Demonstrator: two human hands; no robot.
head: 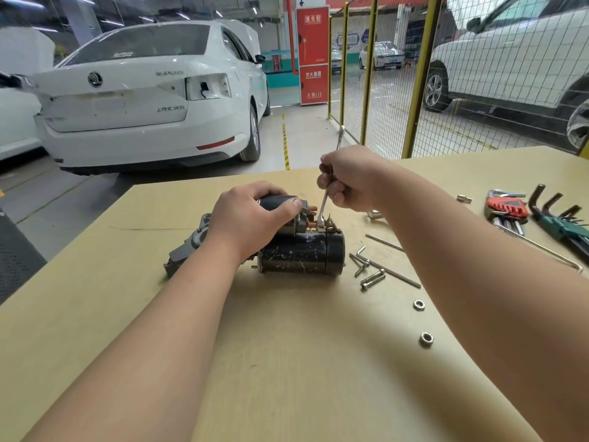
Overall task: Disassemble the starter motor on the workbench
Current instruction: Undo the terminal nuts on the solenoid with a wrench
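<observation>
The starter motor (302, 253), a black cylinder with a grey cast nose at its left, lies on its side mid-bench. My left hand (251, 215) grips the black solenoid on top of it, thumb along the solenoid's side. My right hand (349, 178) grips a slim silver spanner (325, 205) that stands nearly upright. The spanner's lower jaw sits on a copper terminal stud at the solenoid's right end; its upper end sticks out above my fist.
Loose bolts, a long rod and a small hex key (373, 266) lie right of the motor, with two nuts (426, 339) nearer me. Red and green hex key sets (510, 208) lie at the far right. The tan workbench (287, 362) ends behind the motor; yellow mesh fencing stands beyond.
</observation>
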